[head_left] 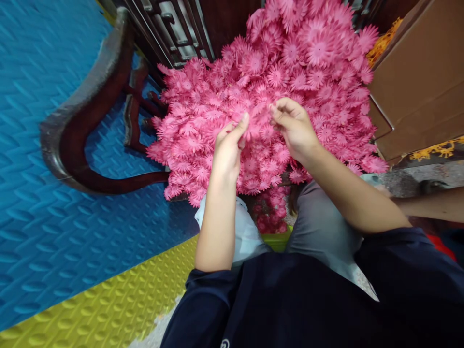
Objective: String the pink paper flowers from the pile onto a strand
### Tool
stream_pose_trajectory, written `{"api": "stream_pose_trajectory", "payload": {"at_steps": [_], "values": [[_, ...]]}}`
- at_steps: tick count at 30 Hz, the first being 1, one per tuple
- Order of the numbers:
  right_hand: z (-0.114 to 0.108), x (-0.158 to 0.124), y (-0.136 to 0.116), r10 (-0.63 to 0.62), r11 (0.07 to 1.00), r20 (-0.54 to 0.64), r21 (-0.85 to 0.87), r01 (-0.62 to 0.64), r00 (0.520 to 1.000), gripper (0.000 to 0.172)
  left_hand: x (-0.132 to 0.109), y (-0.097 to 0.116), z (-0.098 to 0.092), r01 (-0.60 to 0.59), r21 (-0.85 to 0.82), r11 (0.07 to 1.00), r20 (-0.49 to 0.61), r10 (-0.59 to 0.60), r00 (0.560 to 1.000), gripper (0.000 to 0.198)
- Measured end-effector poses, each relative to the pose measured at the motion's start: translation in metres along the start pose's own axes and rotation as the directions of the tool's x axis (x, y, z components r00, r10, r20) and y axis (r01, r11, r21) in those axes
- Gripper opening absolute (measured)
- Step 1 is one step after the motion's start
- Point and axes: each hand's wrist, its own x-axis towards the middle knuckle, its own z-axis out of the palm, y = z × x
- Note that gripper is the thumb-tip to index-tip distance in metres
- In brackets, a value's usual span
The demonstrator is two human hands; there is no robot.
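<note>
A dark shirt (300,299), then curled hands (228,147) (296,129), grip unclear, over heaped pink flowers (195,118) between blue matting (36,232) and brown panel (424,82).

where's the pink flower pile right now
In the head view, the pink flower pile is at upper centre, between the curved wooden armrest at left and brown cardboard at right, beneath the left hand and right hand.

soft indoor light, slight blur
</note>
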Motion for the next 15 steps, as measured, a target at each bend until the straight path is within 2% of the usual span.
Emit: {"api": "stream_pose_trajectory", "payload": {"at_steps": [3,5,7,11,15], "values": [[-0.025,0.018,0.026,0.076,0.996,-0.09,-0.039,-0.08,0.993,0.046,0.0,0.009,-0.003,0.103,-0.109,0.989,-0.1,-0.114,0.988,0.044],[-0.04,0.03,0.041,0.106,0.99,-0.115,-0.082,-0.116,0.988,0.053,-0.002,0.014,-0.001,0.048,-0.175,0.983,-0.174,-0.079,0.982,0.044],[-0.045,0.035,0.048,0.11,0.985,-0.111,-0.122,-0.123,0.988,0.059,-0.005,0.017,0.002,-0.013,-0.206,0.978,-0.193,-0.028,0.981,0.045],[-0.022,0.021,0.031,0.03,0.989,-0.068,-0.141,-0.039,0.997,0.057,-0.009,0.016,0.007,0.003,-0.11,0.994,-0.133,-0.018,0.991,0.046],[0.01,-0.004,-0.001,0.05,0.996,0.148,-0.077,-0.039,0.988,0.049,-0.008,0.013,0.007,0.011,-0.08,0.997,-0.064,-0.017,0.998,0.047]]}}
